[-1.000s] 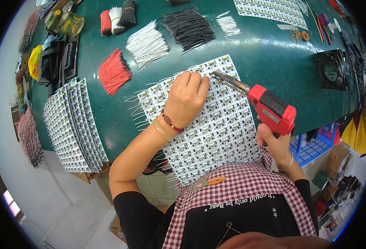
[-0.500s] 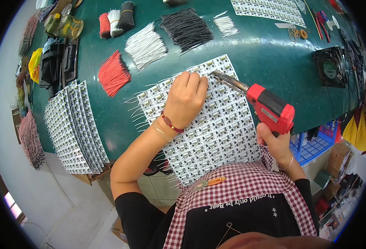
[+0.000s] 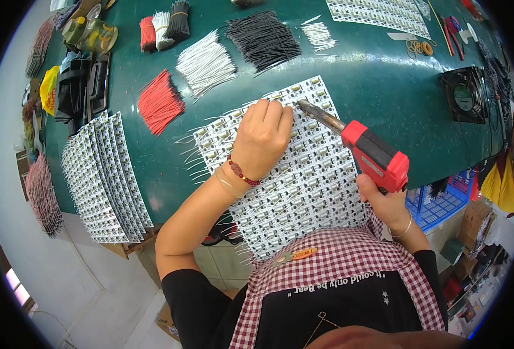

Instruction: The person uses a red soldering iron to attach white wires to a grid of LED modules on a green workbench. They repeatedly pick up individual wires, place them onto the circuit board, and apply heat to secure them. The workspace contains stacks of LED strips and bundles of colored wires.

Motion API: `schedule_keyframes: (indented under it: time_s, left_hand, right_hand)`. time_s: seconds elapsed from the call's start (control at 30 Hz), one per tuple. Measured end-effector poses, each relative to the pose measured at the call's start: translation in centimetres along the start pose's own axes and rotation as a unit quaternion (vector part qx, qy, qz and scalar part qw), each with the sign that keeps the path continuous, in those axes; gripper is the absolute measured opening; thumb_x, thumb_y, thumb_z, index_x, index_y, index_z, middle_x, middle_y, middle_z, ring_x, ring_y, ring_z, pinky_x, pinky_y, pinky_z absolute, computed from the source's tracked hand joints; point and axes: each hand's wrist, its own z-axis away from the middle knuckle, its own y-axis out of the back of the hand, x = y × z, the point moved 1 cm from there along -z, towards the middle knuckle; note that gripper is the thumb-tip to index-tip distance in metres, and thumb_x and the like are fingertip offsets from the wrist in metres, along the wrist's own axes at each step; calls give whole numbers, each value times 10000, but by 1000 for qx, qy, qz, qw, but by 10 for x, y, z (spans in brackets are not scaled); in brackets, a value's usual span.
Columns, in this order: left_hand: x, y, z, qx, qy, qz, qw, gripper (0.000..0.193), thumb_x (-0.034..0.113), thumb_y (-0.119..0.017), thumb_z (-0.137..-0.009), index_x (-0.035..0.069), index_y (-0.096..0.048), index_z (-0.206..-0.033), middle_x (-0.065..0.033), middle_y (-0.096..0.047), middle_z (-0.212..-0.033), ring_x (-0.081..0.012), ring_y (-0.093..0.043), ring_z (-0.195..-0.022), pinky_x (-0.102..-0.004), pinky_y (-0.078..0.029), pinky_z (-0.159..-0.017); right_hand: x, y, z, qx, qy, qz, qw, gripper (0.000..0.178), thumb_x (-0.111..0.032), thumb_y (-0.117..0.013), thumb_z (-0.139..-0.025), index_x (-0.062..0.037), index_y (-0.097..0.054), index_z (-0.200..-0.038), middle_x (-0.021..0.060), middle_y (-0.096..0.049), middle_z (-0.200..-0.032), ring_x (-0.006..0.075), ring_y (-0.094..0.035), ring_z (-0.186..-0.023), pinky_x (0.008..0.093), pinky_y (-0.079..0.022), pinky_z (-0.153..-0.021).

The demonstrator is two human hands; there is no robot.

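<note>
And there we see the red soldering gun, clamped in the right hand's fingers, swing slightly leftward; its tip stays beside the left hand, on the mid-frame circuit-board sheet. Same joint, we reckon. Left fingertips hidden: pinching or not, we can't tell.

To the right of the board sheet, bare green tabletop leaves passing room out to the black fan. Over the sheet, the left hand and red soldering gun obstruct — beyond its far edge, white wires and black wires do.
</note>
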Motion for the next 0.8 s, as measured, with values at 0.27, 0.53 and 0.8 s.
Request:
schedule_keyframes:
  time_s: [0.27, 0.53, 0.8]
  left_hand:
    - [2, 1, -1, -6, 1, -3, 1000, 246, -39, -629, -668, -9, -662, -910, -86, -466, -746, -237, -501, -701, -343, -438, -617]
    - [1, 0, 0, -11, -4, -8, 1000, 228, -27, -640, -695, -13, -662, -921, -86, -460, -749, -238, -500, -704, -346, -440, -626]
    - [3, 6, -6, -39, -33, -99, 994, 117, 57, -623, -712, 18, -618, -822, -60, -507, -791, -205, -513, -772, -326, -407, -673]
  right_hand:
    - [5, 6, 2, -26, -15, 21, 999, 207, -102, -770, -831, -4, -680, -990, 4, -660, -780, 74, -566, -610, 249, -470, -569]
    - [-1, 11, 6, 12, -56, -47, 997, 332, -88, -604, -951, 63, -541, -1239, 30, -570, -652, 96, -526, -511, 230, -432, -489]
    - [-2, 19, 13, 9, -67, -74, 995, 364, -125, -580, -962, 77, -515, -1258, 50, -555, -625, 108, -518, -498, 240, -420, -473]
